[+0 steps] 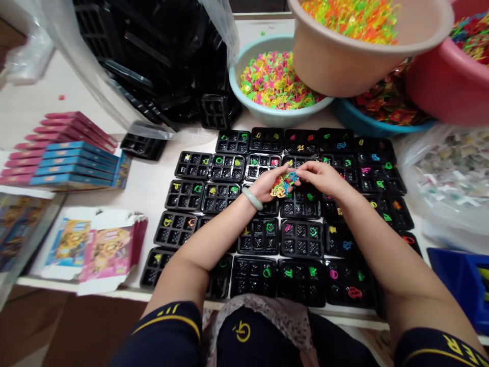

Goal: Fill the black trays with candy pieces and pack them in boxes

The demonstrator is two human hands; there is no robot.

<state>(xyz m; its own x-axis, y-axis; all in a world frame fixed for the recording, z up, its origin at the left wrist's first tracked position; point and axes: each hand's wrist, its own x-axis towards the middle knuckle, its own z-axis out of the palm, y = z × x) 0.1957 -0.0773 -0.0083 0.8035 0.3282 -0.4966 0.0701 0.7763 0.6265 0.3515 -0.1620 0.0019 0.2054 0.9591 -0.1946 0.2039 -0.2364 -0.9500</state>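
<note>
My left hand, with a pale green bangle at the wrist, cups a small heap of coloured plastic shapes in its palm. My right hand meets it from the right, fingertips pinched on one of those pieces. Both hands hover above a grid of black compartment trays laid out on the white table. Many tray cells hold one small coloured piece, green, pink, yellow or blue.
Behind the trays stand a pale blue bowl, a tan bowl and a red tub, all with coloured pieces. A bag of stacked black trays lies back left. Pink and blue boxes and flat cartons lie left.
</note>
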